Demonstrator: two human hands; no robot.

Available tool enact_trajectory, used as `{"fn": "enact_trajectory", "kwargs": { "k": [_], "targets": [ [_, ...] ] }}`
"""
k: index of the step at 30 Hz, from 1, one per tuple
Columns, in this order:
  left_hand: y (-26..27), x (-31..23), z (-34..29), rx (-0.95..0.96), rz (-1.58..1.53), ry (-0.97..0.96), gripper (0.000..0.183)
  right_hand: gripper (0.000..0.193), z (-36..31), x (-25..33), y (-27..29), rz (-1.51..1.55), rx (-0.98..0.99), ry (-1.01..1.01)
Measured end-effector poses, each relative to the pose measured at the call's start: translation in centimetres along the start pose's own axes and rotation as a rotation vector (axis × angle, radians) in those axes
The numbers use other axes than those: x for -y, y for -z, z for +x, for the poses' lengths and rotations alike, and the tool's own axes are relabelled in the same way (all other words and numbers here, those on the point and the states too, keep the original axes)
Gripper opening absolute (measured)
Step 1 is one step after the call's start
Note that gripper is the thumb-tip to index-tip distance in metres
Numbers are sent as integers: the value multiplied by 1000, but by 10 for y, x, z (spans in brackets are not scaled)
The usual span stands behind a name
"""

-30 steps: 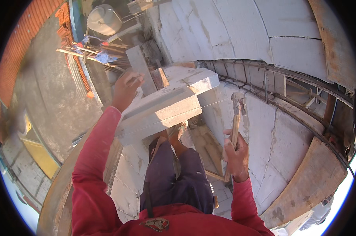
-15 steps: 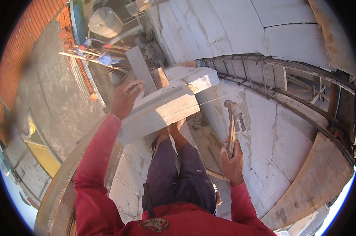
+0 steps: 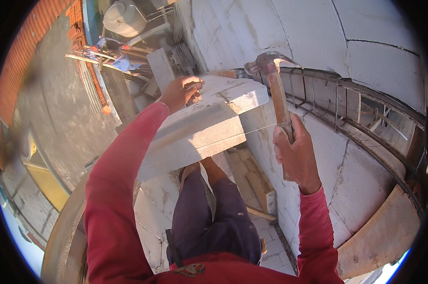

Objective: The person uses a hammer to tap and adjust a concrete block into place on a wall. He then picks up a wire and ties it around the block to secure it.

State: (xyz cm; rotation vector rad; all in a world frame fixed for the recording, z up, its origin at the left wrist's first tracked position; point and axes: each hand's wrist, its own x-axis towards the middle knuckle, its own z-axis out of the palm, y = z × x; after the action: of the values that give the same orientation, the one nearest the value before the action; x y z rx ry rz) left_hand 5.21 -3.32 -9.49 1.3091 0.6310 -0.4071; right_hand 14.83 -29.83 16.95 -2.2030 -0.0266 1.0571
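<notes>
My right hand (image 3: pixel 297 154) grips the wooden handle of a claw hammer (image 3: pixel 280 102); the metal head is up, above the wall top and right of the block. My left hand (image 3: pixel 182 92) is curled with the fingertips pinched together, over the far side of the wall top. What it pinches, if anything, is too small to make out. Below it lies a pale grey building block (image 3: pixel 214 137), its near face partly sunlit. A thin string (image 3: pixel 261 128) is stretched across in front of the block. Another pale slab end (image 3: pixel 249 99) juts out at the right.
A white block wall (image 3: pixel 313 146) rises on the right, with steel bars (image 3: pixel 337 102) along a gap. Wooden poles with blue cloth (image 3: pixel 124 64) and a pale tank (image 3: pixel 124 19) are at the far left. Planks (image 3: pixel 254 180) lie below, right of my legs.
My right hand has lifted the hammer up and away from me, turning its head upright. My left hand has moved right and slightly away along the wall top, its fingers more curled.
</notes>
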Motion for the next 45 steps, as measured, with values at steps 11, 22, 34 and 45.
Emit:
{"fn": "enact_trajectory", "kwargs": {
  "k": [11,22,34,45],
  "targets": [
    [5,61,86,71,176,-21,31,42,176,40,-44,-134,217,15],
    [10,92,120,93,45,-42,27,44,267,7,-77,-487,54,281],
    [2,105,144,104,-403,45,31,48,279,-10,-78,-421,268,151],
    [16,95,128,-54,-552,104,32,53,257,1,-92,-193,357,9]
  ]
}}
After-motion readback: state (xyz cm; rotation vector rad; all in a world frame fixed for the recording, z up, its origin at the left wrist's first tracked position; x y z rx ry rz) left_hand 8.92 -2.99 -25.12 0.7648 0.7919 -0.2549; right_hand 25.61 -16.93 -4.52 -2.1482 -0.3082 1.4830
